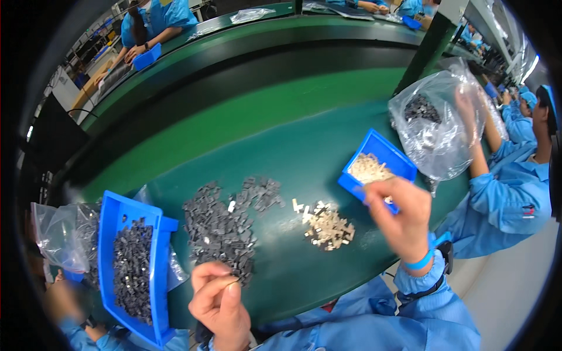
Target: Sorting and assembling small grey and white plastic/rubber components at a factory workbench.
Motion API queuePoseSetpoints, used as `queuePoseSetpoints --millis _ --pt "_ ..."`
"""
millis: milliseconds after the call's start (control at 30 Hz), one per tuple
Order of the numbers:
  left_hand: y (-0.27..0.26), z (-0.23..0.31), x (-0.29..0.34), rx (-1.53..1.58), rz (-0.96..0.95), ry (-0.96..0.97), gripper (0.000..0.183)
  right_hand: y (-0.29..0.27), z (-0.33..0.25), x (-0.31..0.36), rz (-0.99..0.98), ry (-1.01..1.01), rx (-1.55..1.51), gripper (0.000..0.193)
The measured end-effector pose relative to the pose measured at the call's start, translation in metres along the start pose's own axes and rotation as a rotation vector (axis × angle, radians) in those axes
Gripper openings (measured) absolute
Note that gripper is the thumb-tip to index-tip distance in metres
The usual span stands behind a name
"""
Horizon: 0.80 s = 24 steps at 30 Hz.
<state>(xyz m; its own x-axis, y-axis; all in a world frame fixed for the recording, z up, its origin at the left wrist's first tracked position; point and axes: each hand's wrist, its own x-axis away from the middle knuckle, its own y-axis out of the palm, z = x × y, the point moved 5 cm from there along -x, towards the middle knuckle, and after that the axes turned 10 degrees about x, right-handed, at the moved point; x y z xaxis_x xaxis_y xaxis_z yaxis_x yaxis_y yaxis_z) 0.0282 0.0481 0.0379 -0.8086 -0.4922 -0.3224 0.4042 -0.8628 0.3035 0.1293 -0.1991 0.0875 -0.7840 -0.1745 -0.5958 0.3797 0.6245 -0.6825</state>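
My left hand [221, 307] is at the near edge of a pile of small dark grey pieces [219, 228], thumb and forefinger pinched together; whatever is between them is too small to make out. My right hand [404, 216] hovers at the near side of a blue bin [391, 153] that holds small cream-coloured pieces [369, 168]. Its thumb and forefinger come together by the bin's rim, and what they hold, if anything, is blurred. Between the hands lies a smaller heap of cream and dark pieces [329, 227] on the green table [281, 269].
A larger blue bin [107, 257] full of dark pieces stands at the left, beside a clear plastic bag [58, 234]. At the right, a co-worker's blurred hand [468, 108] is at a clear bag [436, 140] with dark pieces. A green post [427, 58] rises behind.
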Motion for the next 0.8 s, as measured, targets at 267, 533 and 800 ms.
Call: queuePoseSetpoints --millis 267,533,800 --pt "0.014 0.018 0.008 -0.592 -0.256 0.326 0.010 -0.018 0.053 -0.008 -0.151 0.010 0.346 0.003" --pt "0.028 0.026 0.013 -0.783 -0.565 0.676 0.023 -0.022 0.041 -0.008 -0.020 0.017 0.384 0.006" --pt "0.030 0.032 0.024 -0.828 -0.672 0.770 0.025 -0.005 0.045 -0.004 -0.062 0.026 0.358 0.008"
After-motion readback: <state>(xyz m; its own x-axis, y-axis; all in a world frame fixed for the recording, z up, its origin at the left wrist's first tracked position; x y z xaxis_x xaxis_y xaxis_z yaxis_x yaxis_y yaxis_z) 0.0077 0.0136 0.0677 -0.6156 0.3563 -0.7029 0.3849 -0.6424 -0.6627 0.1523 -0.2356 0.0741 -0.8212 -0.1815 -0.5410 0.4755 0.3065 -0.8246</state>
